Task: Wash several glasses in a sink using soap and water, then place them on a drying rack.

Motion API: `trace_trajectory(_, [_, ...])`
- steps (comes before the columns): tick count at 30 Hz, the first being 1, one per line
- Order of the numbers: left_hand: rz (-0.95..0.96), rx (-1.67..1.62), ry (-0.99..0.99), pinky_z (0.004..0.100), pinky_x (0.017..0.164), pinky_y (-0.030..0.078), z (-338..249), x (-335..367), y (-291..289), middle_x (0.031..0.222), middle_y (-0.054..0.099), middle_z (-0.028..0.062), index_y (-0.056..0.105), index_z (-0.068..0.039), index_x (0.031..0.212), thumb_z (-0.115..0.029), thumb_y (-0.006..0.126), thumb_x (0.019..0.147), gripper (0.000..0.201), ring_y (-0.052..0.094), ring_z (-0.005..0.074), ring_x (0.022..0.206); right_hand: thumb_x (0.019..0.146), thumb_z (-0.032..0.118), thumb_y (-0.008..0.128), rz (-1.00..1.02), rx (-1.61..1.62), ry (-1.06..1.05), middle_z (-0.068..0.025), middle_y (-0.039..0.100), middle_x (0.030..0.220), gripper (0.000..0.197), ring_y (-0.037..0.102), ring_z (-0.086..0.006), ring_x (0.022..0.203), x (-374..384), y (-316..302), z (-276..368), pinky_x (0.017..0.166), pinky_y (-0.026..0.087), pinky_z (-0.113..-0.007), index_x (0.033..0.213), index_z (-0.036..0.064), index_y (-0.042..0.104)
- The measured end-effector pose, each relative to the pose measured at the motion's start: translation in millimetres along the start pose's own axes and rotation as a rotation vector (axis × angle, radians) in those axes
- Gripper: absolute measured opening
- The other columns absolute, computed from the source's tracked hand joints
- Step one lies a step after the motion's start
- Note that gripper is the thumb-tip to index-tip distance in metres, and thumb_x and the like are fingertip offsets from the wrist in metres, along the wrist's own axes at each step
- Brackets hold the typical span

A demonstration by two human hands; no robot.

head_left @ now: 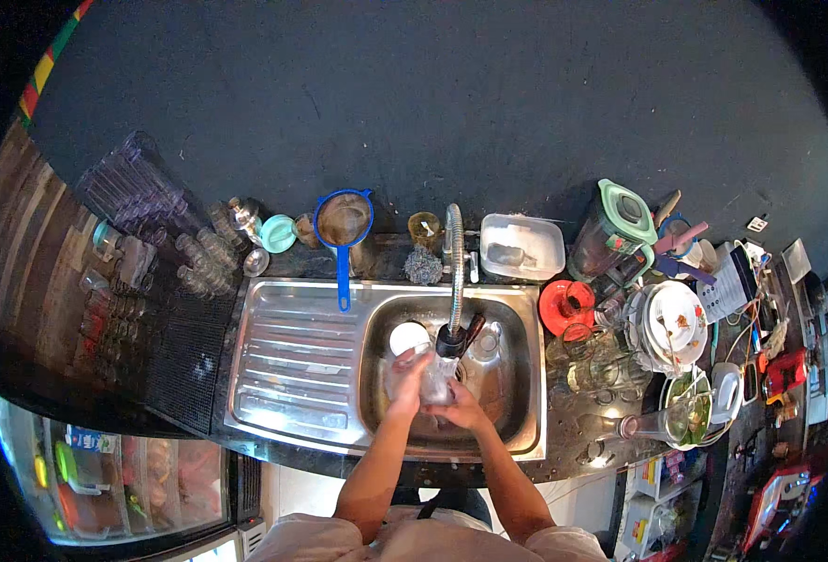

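Over the steel sink (376,412), both my hands are around a clear glass (437,382), held under the black spray head (449,342) of the spring tap (455,253). Water seems to run onto it, and its outline is blurred. My left hand (408,379) wraps its left side, fingers closed. Lower down on its right, my right hand (458,408) grips it, with part of the fingers hidden behind the glass. A white bowl (409,338) lies in the basin beyond my left hand. Another clear glass (486,342) and a dark handle (475,325) are near the spray head.
Left of the basin is the ribbed drainboard (297,361), with a blue strainer (344,225) reaching over its far edge. A scouring pad (423,266) and a white tub (522,246) stand behind the sink. Stacked plates (673,323), glass jars (610,370) and a blender (610,234) crowd the right.
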State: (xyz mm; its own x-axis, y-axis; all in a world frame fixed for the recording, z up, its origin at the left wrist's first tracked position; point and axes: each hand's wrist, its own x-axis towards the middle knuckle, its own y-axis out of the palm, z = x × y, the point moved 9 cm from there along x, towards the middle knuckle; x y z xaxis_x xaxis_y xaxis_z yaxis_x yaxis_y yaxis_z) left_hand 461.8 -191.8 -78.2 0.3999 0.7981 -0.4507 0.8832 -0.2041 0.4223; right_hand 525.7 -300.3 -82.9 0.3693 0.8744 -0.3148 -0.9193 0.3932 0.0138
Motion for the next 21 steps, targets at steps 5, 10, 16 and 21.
trace_trajectory(5, [0.026, -0.151, -0.144, 0.0359, 0.079, 0.044, -15.6, 12.2, -32.4, 0.100, 0.057, 0.0075, 0.052, -0.006, 0.108, -0.031, 0.064, 0.074, 0.044, 0.055, 0.0200, 0.091, 0.077, 0.023, 0.054, -0.183, -0.336, -0.046, -0.0135, 0.062, 0.084, 0.025, 0.058, -0.0225, 0.079, 27.9, -2.8, 58.1, 0.072, 0.045, -0.036, 0.089, 0.0014, 0.058])
trace_trajectory(10, [0.152, -0.141, -0.277, 0.0354, 0.078, 0.045, -11.1, -11.2, -10.4, 0.099, 0.057, 0.0059, 0.050, -0.007, 0.110, -0.042, 0.059, 0.077, 0.049, 0.055, 0.0198, 0.090, 0.077, 0.034, 0.045, 0.002, -0.904, -0.011, -0.0184, 0.061, 0.087, 0.038, 0.059, -0.0307, 0.082, 117.5, 17.7, 21.3, 0.075, 0.045, -0.039, 0.091, 0.0017, 0.059])
trace_trajectory(16, [0.118, -0.119, -0.500, 0.0354, 0.061, 0.047, 25.1, -17.2, -39.9, 0.073, 0.054, 0.0024, 0.055, -0.010, 0.093, -0.055, 0.059, 0.072, 0.050, 0.054, 0.0183, 0.065, 0.078, 0.042, 0.042, 0.454, -0.895, 0.033, -0.0151, 0.061, 0.076, 0.046, 0.059, -0.0267, 0.077, 116.5, 40.3, 20.8, 0.068, 0.047, -0.040, 0.085, 0.0006, 0.060])
trace_trajectory(21, [0.108, -0.296, -0.554, 0.0362, 0.065, 0.046, 41.9, -22.7, 5.7, 0.081, 0.059, 0.0083, 0.052, -0.004, 0.101, -0.058, 0.055, 0.073, 0.061, 0.057, 0.0218, 0.069, 0.075, 0.045, 0.056, 0.136, 0.073, 0.316, -0.0126, 0.058, 0.100, 0.056, 0.059, -0.0212, 0.077, 21.6, -12.8, 13.8, 0.059, 0.050, -0.034, 0.113, 0.0046, 0.050])
